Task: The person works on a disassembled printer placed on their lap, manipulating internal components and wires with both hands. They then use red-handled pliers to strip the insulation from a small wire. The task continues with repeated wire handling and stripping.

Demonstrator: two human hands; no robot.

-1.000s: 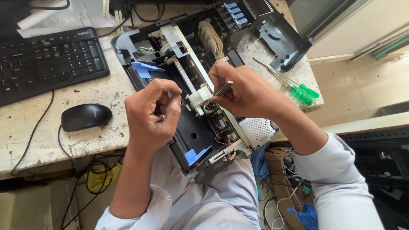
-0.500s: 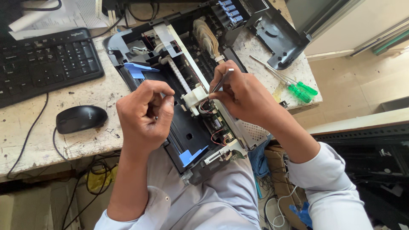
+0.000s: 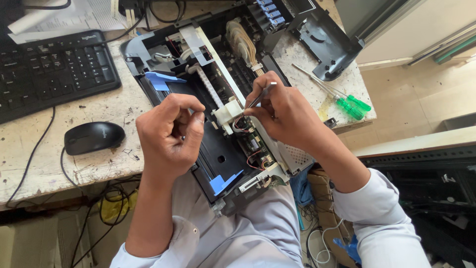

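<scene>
The left hand [image 3: 168, 136] hides its fingertips and grip; the keyboard [image 3: 49, 74] runs off the left edge.

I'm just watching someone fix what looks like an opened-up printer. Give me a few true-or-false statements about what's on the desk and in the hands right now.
1. The right hand holds a thin metal tool against the white part inside the opened printer. True.
2. The left hand rests on the mouse. False: it is curled over the printer; the black mouse lies untouched on the desk beside it.
3. Two green-handled screwdrivers lie on the desk beyond the right hand. True.
4. The keyboard sits on the printer. False: the black keyboard lies on the desk beside it.
</scene>
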